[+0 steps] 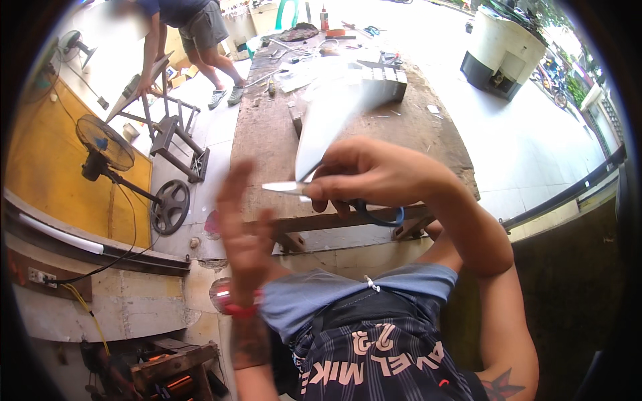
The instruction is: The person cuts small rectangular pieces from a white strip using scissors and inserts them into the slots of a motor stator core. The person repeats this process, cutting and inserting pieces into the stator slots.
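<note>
A long wooden workbench (267, 134) carries a grey block (383, 83) mid-top; beyond the block lie scattered tools (314, 40).

Free room and obstacles about the workbench

Bare planks on the near half of the workbench (267, 144) leave a hand room to pass; the far end is crowded by a grey block (384, 83), tools and scraps. Left of the bench, a standing fan (105, 144), a metal frame (175, 137) and a person (190, 33) narrow the floor; the right-hand floor lies open up to a white drum (503, 48).

blue-handled scissors (314, 190) (blades open), white sheet (328, 120) upright
</note>
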`<action>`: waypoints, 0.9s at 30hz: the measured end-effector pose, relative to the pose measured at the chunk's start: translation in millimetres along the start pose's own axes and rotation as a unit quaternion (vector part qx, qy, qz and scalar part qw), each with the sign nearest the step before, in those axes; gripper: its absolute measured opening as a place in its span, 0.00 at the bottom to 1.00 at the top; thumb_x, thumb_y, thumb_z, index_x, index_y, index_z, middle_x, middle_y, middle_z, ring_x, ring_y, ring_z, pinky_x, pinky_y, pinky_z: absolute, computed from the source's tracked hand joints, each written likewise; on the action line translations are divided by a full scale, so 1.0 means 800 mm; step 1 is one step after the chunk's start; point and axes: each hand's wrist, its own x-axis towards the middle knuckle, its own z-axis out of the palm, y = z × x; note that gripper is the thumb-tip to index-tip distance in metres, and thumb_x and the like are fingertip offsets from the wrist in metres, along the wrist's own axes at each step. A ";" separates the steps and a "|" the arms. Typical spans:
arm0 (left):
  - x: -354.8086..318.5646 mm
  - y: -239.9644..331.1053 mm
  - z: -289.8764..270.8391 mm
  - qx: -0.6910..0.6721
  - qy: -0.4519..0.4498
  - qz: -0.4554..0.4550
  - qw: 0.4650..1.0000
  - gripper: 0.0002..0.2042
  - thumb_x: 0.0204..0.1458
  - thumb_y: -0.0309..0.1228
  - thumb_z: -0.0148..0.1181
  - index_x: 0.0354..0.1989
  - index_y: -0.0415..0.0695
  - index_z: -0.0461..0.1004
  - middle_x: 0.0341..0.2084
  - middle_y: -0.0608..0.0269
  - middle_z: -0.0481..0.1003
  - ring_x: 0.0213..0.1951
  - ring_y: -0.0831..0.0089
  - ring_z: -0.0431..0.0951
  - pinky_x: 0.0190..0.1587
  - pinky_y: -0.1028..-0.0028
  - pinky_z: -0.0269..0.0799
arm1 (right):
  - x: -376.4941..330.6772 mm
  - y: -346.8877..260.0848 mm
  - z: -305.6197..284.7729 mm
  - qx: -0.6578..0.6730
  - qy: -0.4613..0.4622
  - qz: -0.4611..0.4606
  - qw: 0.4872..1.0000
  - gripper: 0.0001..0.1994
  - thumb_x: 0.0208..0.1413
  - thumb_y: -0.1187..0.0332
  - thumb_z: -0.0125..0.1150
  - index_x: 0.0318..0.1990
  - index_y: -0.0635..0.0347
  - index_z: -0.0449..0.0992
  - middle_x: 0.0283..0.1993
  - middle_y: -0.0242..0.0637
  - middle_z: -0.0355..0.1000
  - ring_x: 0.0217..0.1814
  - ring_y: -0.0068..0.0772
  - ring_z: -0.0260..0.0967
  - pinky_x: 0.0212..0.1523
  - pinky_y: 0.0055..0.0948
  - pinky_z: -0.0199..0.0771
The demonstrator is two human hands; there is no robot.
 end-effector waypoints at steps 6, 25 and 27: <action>-0.062 -0.027 0.110 -0.152 0.106 -0.162 0.969 0.12 0.70 0.29 0.59 0.57 0.36 0.76 0.48 0.54 0.82 0.42 0.74 0.83 0.48 0.73 0.79 | -0.005 -0.013 -0.025 0.092 0.078 -0.066 0.990 0.18 0.71 0.57 0.62 0.52 0.66 0.81 0.41 0.36 0.81 0.35 0.23 0.79 0.39 0.23 0.81; -0.081 -0.085 0.100 -0.210 0.095 -0.389 0.892 0.22 0.66 0.25 0.63 0.64 0.35 0.63 0.48 0.47 0.77 0.38 0.65 0.87 0.37 0.71 0.86 | -0.054 0.288 -0.100 -0.419 0.476 0.089 0.768 0.15 0.69 0.64 0.59 0.55 0.61 0.82 0.49 0.51 0.77 0.56 0.54 0.73 0.58 0.44 0.72; -0.081 -0.085 0.104 -0.218 0.095 -0.406 0.883 0.21 0.66 0.24 0.63 0.63 0.36 0.63 0.49 0.47 0.77 0.38 0.65 0.87 0.37 0.70 0.86 | -0.053 0.287 -0.100 -0.416 0.477 0.096 0.769 0.15 0.69 0.64 0.59 0.55 0.61 0.83 0.48 0.50 0.76 0.56 0.54 0.73 0.58 0.45 0.72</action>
